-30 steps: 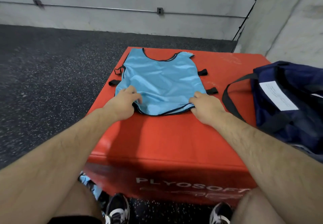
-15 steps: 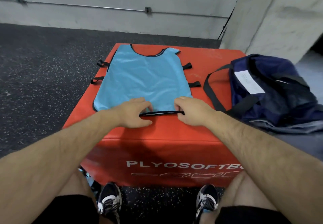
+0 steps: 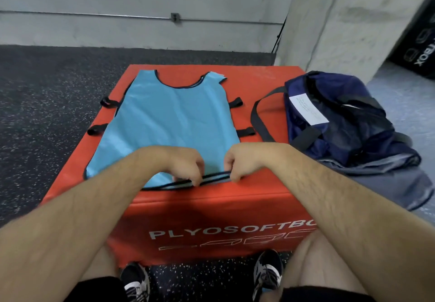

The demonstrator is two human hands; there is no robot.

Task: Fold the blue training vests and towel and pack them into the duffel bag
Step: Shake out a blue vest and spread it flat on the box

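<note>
- Head view, step in hand: the first fold of one vest (image 3: 174, 122) is being prepared. Nothing shows as folded or packed.
- Head view, vest position: it lies flat on the top of the red box (image 3: 259, 82), neck opening toward the far edge and hem (image 3: 213, 179) along the near edge, left of centre.
- Head view, left hand (image 3: 186, 165): fingers are curled down over the hem near its middle and grip it.
- Head view, right hand (image 3: 244, 160): fingers and thumb are curled and pinch the hem just right of the left hand. The hem is raised slightly off the box between the two hands.
- Head view, duffel bag (image 3: 341, 122): it sits at the right edge of the box, slumped. Whether its mouth is open cannot be told.
- Next move, judged: carry the hem toward the far edge to halve the vest, keeping both layers together and the side tabs (image 3: 236, 102) tucked in.
- Materials, vest: thin, smooth, light blue cloth with faint creases, dark binding at the edges and short black tabs on both sides. It will likely slide and shift easily.
- Materials, box: glossy red vinyl with rounded edges and white lettering on the front.
- Materials, bag: soft navy fabric with black straps and a white label (image 3: 308, 108). Grey cloth (image 3: 400, 184) lies beneath it; whether this is the towel cannot be told.
</note>
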